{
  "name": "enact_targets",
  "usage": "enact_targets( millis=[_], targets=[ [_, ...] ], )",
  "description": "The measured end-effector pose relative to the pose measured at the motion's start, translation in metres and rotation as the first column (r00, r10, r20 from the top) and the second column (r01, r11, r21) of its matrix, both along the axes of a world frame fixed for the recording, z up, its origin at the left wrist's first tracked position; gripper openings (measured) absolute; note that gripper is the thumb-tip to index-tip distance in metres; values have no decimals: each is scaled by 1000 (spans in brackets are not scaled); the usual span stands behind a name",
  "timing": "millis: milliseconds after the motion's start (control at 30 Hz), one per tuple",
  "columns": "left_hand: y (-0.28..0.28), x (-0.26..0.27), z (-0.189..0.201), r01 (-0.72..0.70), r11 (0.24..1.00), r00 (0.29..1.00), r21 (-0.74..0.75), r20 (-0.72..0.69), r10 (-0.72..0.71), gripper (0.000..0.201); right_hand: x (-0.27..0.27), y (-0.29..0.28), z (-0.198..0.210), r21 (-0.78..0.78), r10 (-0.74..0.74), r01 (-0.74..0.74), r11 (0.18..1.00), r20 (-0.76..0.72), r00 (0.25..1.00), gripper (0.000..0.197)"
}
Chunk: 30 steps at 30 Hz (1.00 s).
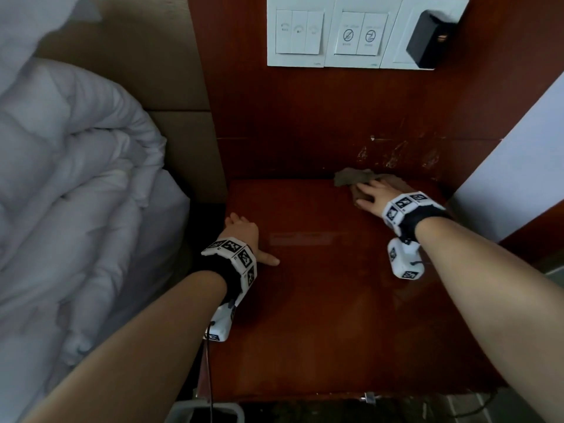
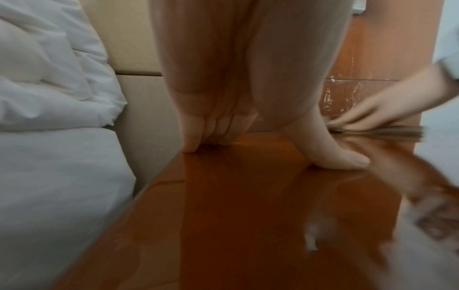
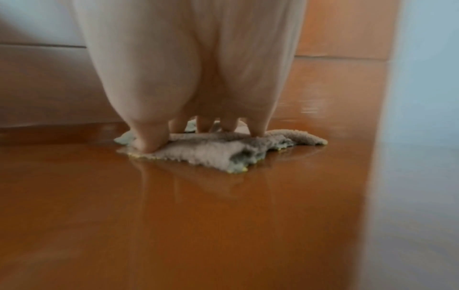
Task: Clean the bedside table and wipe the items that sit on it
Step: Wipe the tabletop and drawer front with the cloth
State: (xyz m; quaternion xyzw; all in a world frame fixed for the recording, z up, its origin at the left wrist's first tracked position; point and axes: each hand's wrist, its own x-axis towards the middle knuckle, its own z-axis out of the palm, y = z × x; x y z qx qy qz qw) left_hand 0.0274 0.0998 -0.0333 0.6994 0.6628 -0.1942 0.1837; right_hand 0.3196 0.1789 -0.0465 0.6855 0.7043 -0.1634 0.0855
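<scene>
while a white duvet (image 1: 70, 166) is lying heaped on the bed at far left, the left hand (image 1: 244, 236) is resting on the left edge of the bedside table (image 1: 320, 300), fingers (image 2: 218, 125) straight and pressed together with their tips on the wood, thumb spread out flat, holding nothing. further right, the right hand (image 1: 370, 196) is pressing a crumpled grey cloth (image 3: 211, 151) flat against the table's back right corner, fingers straight and slightly spread on top of it, beside the scuffed back panel. above, white wall switches (image 1: 326, 33) and a black box (image 1: 427, 38) are sitting on the panel.
</scene>
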Motion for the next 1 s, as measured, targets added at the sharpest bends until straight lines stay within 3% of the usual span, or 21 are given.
enact_targets(
  millis=[200, 333, 633, 1000],
  targets=[
    [8, 4, -2, -14, 1000, 1000, 1, -24, 14, 102, 68, -34, -1, -30, -226, 228, 973, 62, 972, 59],
    [11, 5, -4, -4, 1000, 999, 15, -43, 4, 89, 72, -55, -4, -44, -231, 235, 971, 88, 969, 61],
    [-1, 3, -9, -138, 987, 989, 77, 72, 133, 110, 77, -122, -7, -51, -231, 235, 971, 69, 970, 62],
    [-57, -4, -15, -135, 979, 981, 153, 160, 110, 89, 85, -207, -16, 7, -244, 244, 970, 38, 969, 56]
  ],
)
